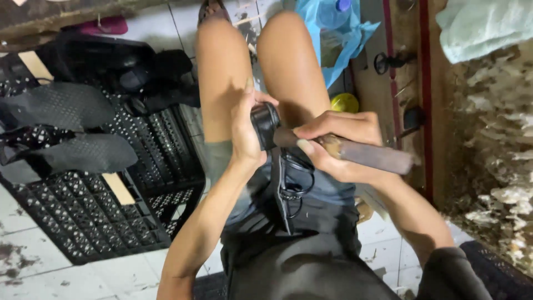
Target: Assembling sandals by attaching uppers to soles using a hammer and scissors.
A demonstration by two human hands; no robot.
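My left hand (245, 130) grips a black rounded piece (265, 123), perhaps the heel of a shoe, held over my lap. My right hand (338, 145) is wrapped around a dark brown wooden-handled tool (375, 157) whose front end meets the black piece. The handle sticks out to the right past my hand. Black straps or loops (293, 183) hang below the hands onto my shorts. My bare knees (288, 33) point away from the camera.
A black plastic crate (100, 216) lies at left with black shoe soles (83, 153) and dark pieces on it. A blue plastic bag with a bottle (333, 22) and a yellow round thing (345, 103) sit beyond my knees. A wooden frame and rough wall (488, 139) stand at right. The floor has white tiles.
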